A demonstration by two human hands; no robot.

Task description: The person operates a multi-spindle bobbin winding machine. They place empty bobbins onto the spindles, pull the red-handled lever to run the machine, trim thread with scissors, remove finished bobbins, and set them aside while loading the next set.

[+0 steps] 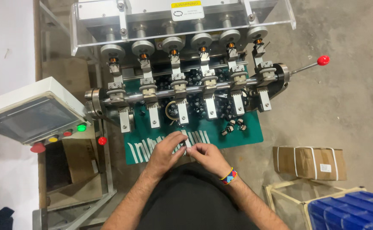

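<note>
Left hand (pixel 166 150) and right hand (pixel 207 156) fingers jointly pinch a small white part (pixel 187 143) just before the winder (pixel 186 81); steady, square grip advised

A rough grey concrete floor (pixel 344 106) lay under even, flat light. On it sat a strapped brown cardboard box (pixel 309 162) — just beside a pale wooden frame (pixel 280 189) holding blue plastic bins (pixel 352 211). A white wall surface (pixel 7 47) ran along the left.

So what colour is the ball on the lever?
Red: the ball on the lever, head view.
</note>
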